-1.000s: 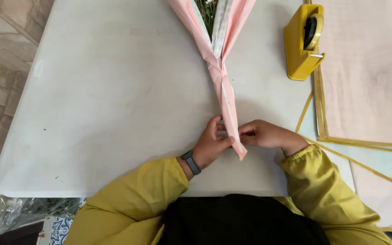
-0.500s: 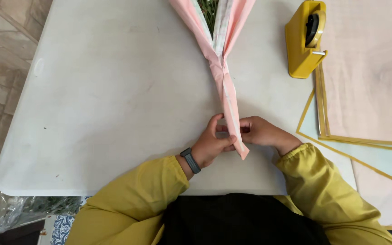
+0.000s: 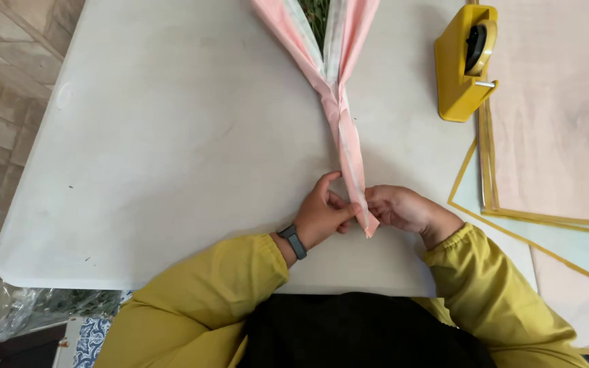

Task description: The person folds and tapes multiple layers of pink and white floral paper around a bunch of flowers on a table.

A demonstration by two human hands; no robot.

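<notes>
White tabletop [image 3: 172, 157] fills most of the view, with tiled floor showing along its left edge. At the near edge both forearms, in yellow sleeves, come in from below and meet at the middle; the left wrist wears a dark wristband [image 3: 293, 241]. The left hand [image 3: 323, 212] is curled, thumb and fingers pinching the narrow near end of a pink wrapped bouquet [image 3: 345, 129]. The right hand [image 3: 400, 208] closes on the same end from the right side, fingertips nearly meeting the left's. From the hands the wrap runs away and widens into a cone at the far edge, green stems showing inside. Far right stands a yellow tape dispenser [image 3: 461, 65], beside stacked pink wrapping sheets [image 3: 553, 116].
</notes>
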